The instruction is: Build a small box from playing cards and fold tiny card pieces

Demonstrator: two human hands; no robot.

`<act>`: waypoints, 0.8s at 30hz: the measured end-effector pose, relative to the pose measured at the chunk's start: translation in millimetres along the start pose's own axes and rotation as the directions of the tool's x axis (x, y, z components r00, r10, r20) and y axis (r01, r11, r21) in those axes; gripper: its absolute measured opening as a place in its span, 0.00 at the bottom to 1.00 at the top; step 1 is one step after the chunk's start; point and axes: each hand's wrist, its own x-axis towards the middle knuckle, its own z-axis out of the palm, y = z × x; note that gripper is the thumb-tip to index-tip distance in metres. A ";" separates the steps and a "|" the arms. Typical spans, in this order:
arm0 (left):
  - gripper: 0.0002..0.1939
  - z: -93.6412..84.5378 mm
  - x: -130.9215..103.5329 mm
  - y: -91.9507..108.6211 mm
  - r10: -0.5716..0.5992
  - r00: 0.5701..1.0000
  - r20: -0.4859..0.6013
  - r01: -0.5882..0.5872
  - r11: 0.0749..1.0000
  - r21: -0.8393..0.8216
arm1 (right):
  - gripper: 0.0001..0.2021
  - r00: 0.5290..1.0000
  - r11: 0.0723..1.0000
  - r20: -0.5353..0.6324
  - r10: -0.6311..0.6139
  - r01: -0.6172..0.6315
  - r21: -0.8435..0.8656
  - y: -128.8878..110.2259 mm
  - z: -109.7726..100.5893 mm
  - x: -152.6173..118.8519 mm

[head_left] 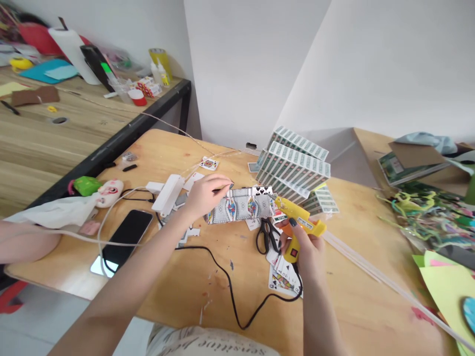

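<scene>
Your left hand (205, 196) brings thumb and forefinger close, pinching or not I can't tell, at ten o'clock of the flat-sided, grey-patterned playing-card box (243, 208) mid-table; at its four o'clock, the yellow plastic glue gun (297, 213) fills your right hand's (310, 247) curled fingers.

Shows a plain white wall (137, 24) at the rear, with a broad white projecting section (237, 69) at centre and a further smooth white face (393, 64) to the right. Lit brightly and evenly. Includes, at left, a wood-topped workbench (37, 143) with a dark frame (107, 151) and a dark leg (184, 113) at the far corner. Includes, at centre, a light wooden table (178, 291), visibly scuffed and marked. Includes, at far right, another wooden surface (371, 153). Reveals pale floor (74, 316) at lower left, plus a red part (13, 296), possibly of a stool, cut off at the edge.
</scene>
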 end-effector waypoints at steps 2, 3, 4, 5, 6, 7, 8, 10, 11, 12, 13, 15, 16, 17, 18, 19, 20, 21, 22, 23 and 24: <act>0.11 2.5 -8.2 -0.6 0.075 0.990 -0.118 -0.060 0.990 0.125 | 0.15 1.000 1.000 0.019 0.004 -0.004 -0.029 -0.8 2.2 1.8; 0.11 3.4 -11.5 -2.0 0.126 0.982 -0.137 -0.101 0.979 0.178 | 0.16 0.999 0.999 0.034 0.007 -0.005 -0.044 -1.3 4.0 2.7; 0.10 3.8 -14.0 -3.8 0.189 0.972 -0.137 -0.156 0.963 0.221 | 0.16 0.999 0.998 0.050 0.011 -0.008 -0.060 -1.9 6.2 3.6; 0.09 3.8 -15.8 -5.8 0.258 0.958 -0.126 -0.220 0.942 0.254 | 0.16 0.997 0.997 0.068 0.019 -0.014 -0.079 -2.6 8.7 4.4; 0.08 3.1 -17.0 -7.4 0.326 0.939 -0.110 -0.286 0.917 0.277 | 0.17 0.996 0.995 0.086 0.028 -0.020 -0.099 -3.5 11.4 5.2; 0.07 2.0 -17.9 -8.6 0.384 0.918 -0.097 -0.343 0.893 0.292 | 0.17 0.994 0.993 0.101 0.035 -0.023 -0.119 -4.6 14.1 5.9; 0.06 0.4 -18.7 -9.1 0.426 0.900 -0.090 -0.384 0.873 0.300 | 0.17 0.993 0.990 0.114 0.039 -0.023 -0.141 -5.8 16.7 6.6; 0.09 -3.2 -21.4 -8.0 0.456 0.886 -0.080 -0.415 0.859 0.299 | 0.17 0.991 0.980 0.130 0.035 -0.009 -0.197 -8.8 21.7 7.9; 0.12 -4.9 -23.6 -6.7 0.447 0.892 -0.071 -0.410 0.865 0.290 | 0.17 0.990 0.974 0.141 0.028 0.005 -0.228 -10.3 24.2 8.6; 0.15 -6.3 -26.2 -4.9 0.427 0.902 -0.061 -0.395 0.876 0.278 | 0.17 0.988 0.965 0.152 0.023 0.018 -0.262 -11.9 26.6 9.5; 0.17 -7.1 -29.4 -3.0 0.399 0.916 -0.049 -0.373 0.889 0.264 | 0.17 0.987 0.955 0.162 0.020 0.029 -0.295 -13.4 29.2 10.4; 0.20 -6.5 -36.2 0.5 0.329 0.944 -0.030 -0.314 0.921 0.231 | 0.17 0.984 0.933 0.175 0.025 0.040 -0.359 -16.0 34.7 12.5; 0.22 -5.0 -39.6 1.7 0.281 0.959 -0.041 -0.267 0.940 0.211 | 0.17 0.984 0.922 0.178 0.028 0.043 -0.385 -17.1 37.7 13.5; 0.24 -2.7 -42.6 2.3 0.218 0.974 -0.066 -0.203 0.961 0.187 | 0.17 0.983 0.913 0.182 0.030 0.047 -0.405 -18.1 40.7 14.4; 0.25 0.2 -45.2 2.4 0.141 0.985 -0.098 -0.126 0.981 0.150 | 0.17 0.982 0.905 0.188 0.031 0.052 -0.421 -18.9 43.7 15.3; 0.27 3.4 -47.3 1.9 0.058 0.990 -0.132 -0.045 0.994 0.097 | 0.17 0.980 0.900 0.195 0.031 0.058 -0.433 -19.5 46.4 16.1; 0.29 6.8 -48.8 0.9 -0.023 0.987 -0.158 0.028 0.999 0.029 | 0.18 0.979 0.895 0.201 0.033 0.061 -0.441 -19.9 48.7 16.9; 0.31 10.1 -49.9 -0.6 -0.093 0.981 -0.168 0.086 0.995 -0.049 | 0.18 0.978 0.892 0.203 0.035 0.061 -0.449 -20.1 50.6 17.7; 0.33 13.1 -50.5 -2.4 -0.145 0.976 -0.161 0.125 0.984 -0.128 | 0.18 0.978 0.888 0.205 0.040 0.059 -0.456 -20.1 52.1 18.5; 0.34 15.6 -50.8 -4.2 -0.180 0.973 -0.144 0.150 0.969 -0.198 | 0.18 0.978 0.884 0.205 0.045 0.056 -0.464 -20.0 53.1 19.3; 0.34 17.5 -50.8 -6.0 -0.204 0.971 -0.127 0.167 0.953 -0.253 | 0.18 0.977 0.880 0.205 0.051 0.053 -0.471 -19.8 53.8 20.1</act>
